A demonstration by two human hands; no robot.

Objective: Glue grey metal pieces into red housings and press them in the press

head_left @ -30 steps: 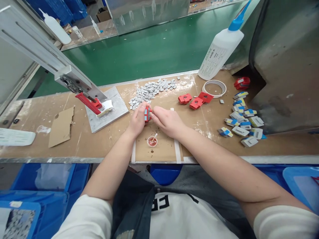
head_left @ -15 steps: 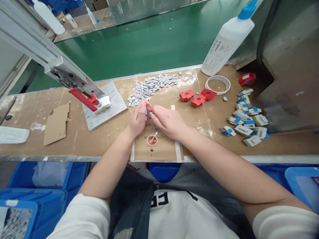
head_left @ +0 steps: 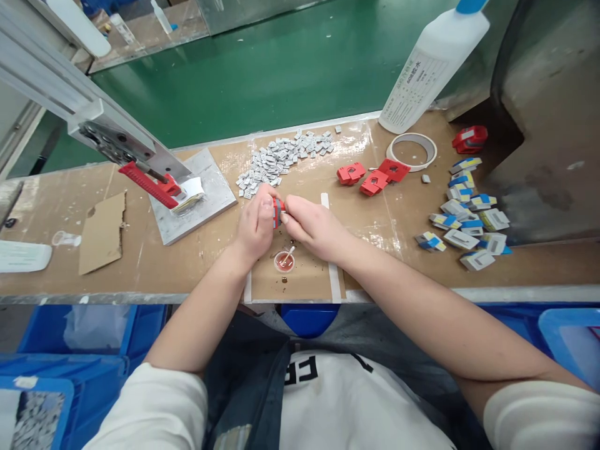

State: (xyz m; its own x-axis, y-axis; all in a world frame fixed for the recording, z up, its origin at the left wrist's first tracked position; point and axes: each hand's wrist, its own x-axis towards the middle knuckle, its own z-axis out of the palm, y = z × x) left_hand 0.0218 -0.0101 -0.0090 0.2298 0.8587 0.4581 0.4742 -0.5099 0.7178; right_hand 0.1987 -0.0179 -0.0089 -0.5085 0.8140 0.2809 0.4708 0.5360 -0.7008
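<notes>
Right now both hands meet over the middle of the cardboard-covered bench [head_left: 140, 262], pinching one small red part with a blue and grey face [head_left: 277, 211] between them. The left hand [head_left: 255, 225] curls its fingers closed around the part's left side; the right hand [head_left: 315, 226] grips its right edge with thumb and fingertips. The part stands on edge, long axis roughly up and away from the person, its striped face turned toward the right hand. Just below the hands sits a small red dish with a white stick [head_left: 284, 260]. A heap of small grey pieces [head_left: 281, 159] lies just beyond, with loose red parts [head_left: 372, 176] well to the right
</notes>
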